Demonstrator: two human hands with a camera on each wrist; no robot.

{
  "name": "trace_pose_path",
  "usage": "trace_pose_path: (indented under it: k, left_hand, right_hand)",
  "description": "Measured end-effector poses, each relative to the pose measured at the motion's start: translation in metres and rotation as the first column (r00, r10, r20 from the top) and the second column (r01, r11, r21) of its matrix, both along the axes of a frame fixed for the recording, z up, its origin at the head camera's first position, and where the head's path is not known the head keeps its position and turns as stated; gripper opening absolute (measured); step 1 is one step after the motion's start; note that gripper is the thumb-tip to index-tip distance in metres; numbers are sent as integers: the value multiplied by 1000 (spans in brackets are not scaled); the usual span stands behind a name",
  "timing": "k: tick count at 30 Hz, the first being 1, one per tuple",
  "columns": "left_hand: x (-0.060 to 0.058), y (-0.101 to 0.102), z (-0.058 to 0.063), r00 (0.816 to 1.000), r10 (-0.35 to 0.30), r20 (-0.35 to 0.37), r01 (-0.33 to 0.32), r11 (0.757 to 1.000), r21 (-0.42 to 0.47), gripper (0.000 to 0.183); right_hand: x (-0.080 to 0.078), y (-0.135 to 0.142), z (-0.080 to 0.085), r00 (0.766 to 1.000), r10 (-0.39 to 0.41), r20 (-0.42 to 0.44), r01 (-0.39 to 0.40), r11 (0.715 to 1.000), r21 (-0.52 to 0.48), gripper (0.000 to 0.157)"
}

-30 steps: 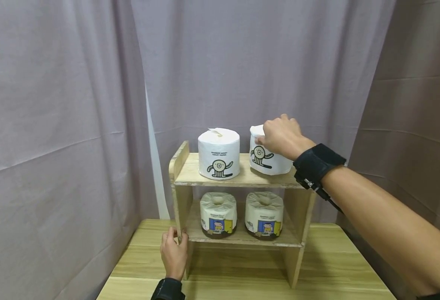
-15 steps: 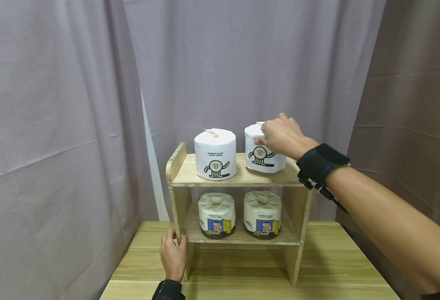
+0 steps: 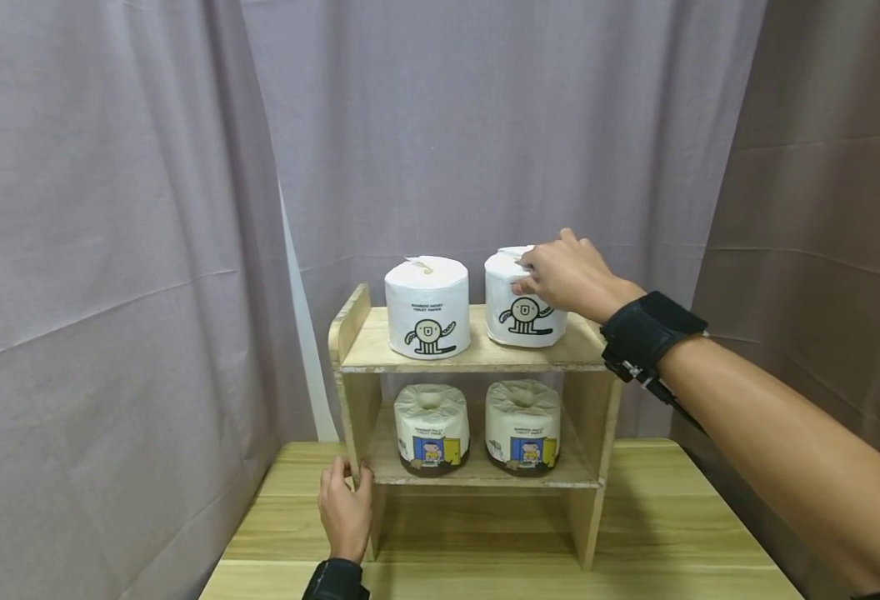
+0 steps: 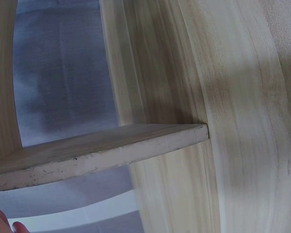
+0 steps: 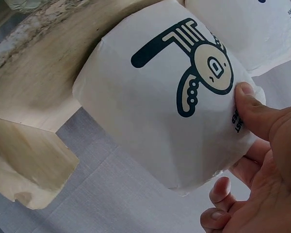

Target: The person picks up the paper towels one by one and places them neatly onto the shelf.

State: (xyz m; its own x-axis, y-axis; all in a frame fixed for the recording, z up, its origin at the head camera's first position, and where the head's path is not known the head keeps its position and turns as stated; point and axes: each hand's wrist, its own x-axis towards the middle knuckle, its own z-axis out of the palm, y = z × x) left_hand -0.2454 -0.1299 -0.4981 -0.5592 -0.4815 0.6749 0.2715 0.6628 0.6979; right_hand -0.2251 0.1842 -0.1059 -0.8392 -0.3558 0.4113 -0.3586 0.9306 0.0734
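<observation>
On the top board of a small wooden shelf (image 3: 368, 354) stand two white-wrapped toilet paper rolls with a cartoon print. My right hand (image 3: 571, 275) pinches the right one, the white toilet roll (image 3: 502, 304), at its upper part. The right wrist view shows the thumb (image 5: 252, 109) pressed on the wrapper and the roll's base close to the board. Beside it stands the left white roll (image 3: 427, 304). My left hand (image 3: 347, 510) grips the shelf's left side panel at the level of the middle board; only some fingertips (image 4: 2, 223) show in the left wrist view.
Two cream-wrapped rolls, a left one (image 3: 431, 421) and a right one (image 3: 522, 421), stand on the middle board. The shelf stands on a wood-grain table (image 3: 665, 508). Grey curtains (image 3: 485, 125) hang behind and at both sides. A black band (image 3: 650, 329) circles the right wrist.
The right white roll has gone from tilted to nearly upright and sits lower on the top board, with my right hand still on it. The left hand keeps its hold on the side panel.
</observation>
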Motion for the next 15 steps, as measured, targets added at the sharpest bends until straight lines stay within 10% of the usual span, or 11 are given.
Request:
trace_pose_path:
  k: [15]
  left_hand:
    - [3,-3,2,1000,-6,-2,6,1000,4,17]
  right_hand:
    - [1,1,-1,999,0,37,0,1000,-8,35]
